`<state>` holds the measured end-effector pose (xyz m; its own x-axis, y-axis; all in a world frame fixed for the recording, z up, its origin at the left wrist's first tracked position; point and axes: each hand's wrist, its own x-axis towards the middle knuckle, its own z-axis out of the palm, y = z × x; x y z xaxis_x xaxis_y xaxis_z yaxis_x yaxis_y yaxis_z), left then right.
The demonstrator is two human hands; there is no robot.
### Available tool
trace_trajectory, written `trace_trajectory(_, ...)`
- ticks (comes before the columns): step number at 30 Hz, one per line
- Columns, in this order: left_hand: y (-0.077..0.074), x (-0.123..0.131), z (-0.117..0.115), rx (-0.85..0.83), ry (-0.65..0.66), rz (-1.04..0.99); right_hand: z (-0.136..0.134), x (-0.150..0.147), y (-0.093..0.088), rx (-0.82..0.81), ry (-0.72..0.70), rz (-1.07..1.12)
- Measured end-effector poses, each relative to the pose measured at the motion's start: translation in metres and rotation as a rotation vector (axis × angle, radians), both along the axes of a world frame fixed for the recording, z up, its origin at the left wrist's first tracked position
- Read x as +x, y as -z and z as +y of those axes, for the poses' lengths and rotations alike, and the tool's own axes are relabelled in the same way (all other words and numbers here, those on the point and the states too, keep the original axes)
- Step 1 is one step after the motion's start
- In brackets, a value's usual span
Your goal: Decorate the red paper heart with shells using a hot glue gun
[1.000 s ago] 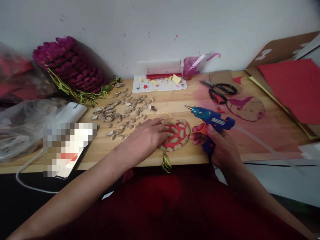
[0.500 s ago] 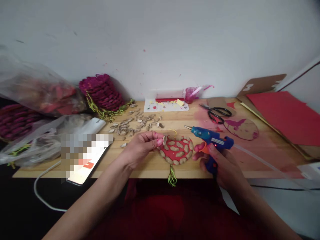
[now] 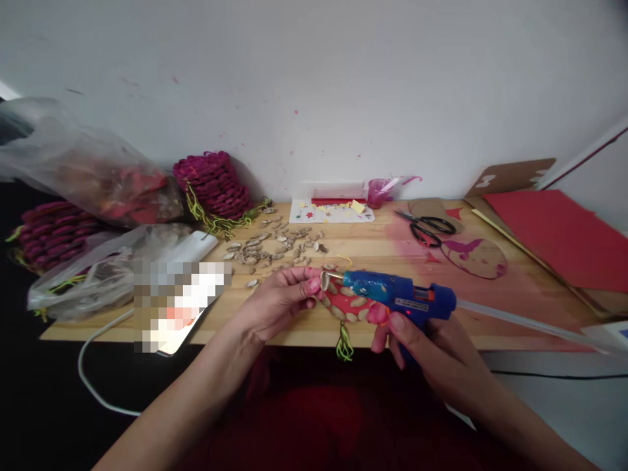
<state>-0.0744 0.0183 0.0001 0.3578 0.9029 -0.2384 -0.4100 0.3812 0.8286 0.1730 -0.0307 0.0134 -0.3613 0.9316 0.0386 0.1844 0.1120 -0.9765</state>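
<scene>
Between thumb and fingers, my left hand point(image 3: 287, 299) pinches a peanut shell point(image 3: 324, 281). My right hand point(image 3: 424, 333) is wrapped round the handle of a blue glue gun point(image 3: 400, 294), whose metal nozzle meets or nearly meets the shell. Beneath the gun lies a red piece point(image 3: 346, 304) covered with peanut shells, partly hidden by the gun and my right hand. A green tassel point(image 3: 344, 343) hangs from it over the table's front edge. A clear glue stick point(image 3: 515, 320) sticks out of the gun's back.
Loose peanut shells point(image 3: 260, 248) are scattered behind my left hand. Scissors point(image 3: 429, 229) and red sheets point(image 3: 554, 229) lie at the right. At the left are a phone point(image 3: 189, 324), a white cable point(image 3: 91, 386), plastic bags point(image 3: 98, 176) and purple woven pieces point(image 3: 216, 186).
The glue gun has swung left in my right hand, bringing its nozzle to the shell and covering much of the red piece. The whole view has shifted slightly.
</scene>
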Motion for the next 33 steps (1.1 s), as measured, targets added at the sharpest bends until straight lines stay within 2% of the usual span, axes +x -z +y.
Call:
trace_trajectory(7,-0.001,0.000,-0.002,-0.011,-0.003,-0.006,-0.003,-0.002,-0.004,0.026,0.015,-0.064)
trace_trajectory(20,0.003,-0.001,-0.001,-0.005,-0.018,-0.010,-0.003,0.002,0.001,0.067,-0.005,-0.127)
trace_trajectory(33,0.002,0.000,-0.001,-0.015,-0.013,0.007,-0.001,0.002,0.006,0.056,0.022,-0.078)
